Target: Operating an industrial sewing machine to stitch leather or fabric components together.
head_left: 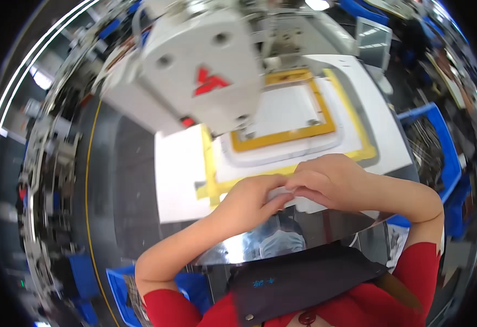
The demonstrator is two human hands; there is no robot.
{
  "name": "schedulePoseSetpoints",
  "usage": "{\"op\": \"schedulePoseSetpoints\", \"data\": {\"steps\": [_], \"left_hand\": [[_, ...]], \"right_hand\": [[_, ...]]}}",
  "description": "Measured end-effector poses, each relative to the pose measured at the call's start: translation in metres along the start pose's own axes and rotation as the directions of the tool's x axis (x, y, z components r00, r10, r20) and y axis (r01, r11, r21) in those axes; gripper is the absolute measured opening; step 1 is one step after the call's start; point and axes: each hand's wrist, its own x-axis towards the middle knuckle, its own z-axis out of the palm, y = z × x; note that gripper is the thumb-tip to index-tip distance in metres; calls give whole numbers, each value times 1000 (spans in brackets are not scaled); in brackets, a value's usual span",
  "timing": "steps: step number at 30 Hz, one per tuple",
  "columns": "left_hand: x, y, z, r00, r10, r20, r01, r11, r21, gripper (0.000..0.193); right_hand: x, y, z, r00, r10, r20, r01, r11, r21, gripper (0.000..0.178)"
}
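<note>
My left hand (249, 203) and my right hand (330, 182) meet at the front edge of the machine table. Both have curled fingers, with the fingertips touching or nearly so. Something pale shows between the left thumb and fingers, too small to name; whatever the right fingers pinch is hidden. Just beyond them lies a white sheet (176, 163) with yellow tape strips (358, 128) forming a border. Inside that border sits a yellow-orange rectangular frame (287, 135), under the white head of a sewing machine (200, 71) with a red emblem.
A shiny metal table edge (238, 248) runs below my hands. Blue crates stand on the right (448, 158) and lower left (119, 283). A grey panel (373, 43) rises at the back right. A yellow floor line (87, 180) and rows of equipment (47, 174) lie left.
</note>
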Motion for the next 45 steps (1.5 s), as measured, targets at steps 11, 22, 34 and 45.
{"op": "schedulePoseSetpoints", "data": {"steps": [11,22,34,45], "left_hand": [[-18,-43,-10,990,62,-129,-7,922,386,19],[-33,58,-6,951,269,152,-238,951,-197,42],[16,95,107,436,652,620,214,594,-776,17],[41,87,172,88,565,821,85,816,-571,10]], "right_hand": [[-72,17,69,987,110,-120,-90,984,154,48],[-86,-38,-29,830,117,-545,161,886,436,21],[-190,-65,-30,645,128,-754,195,926,324,15],[-204,-90,-1,520,104,-848,430,825,365,13]]}}
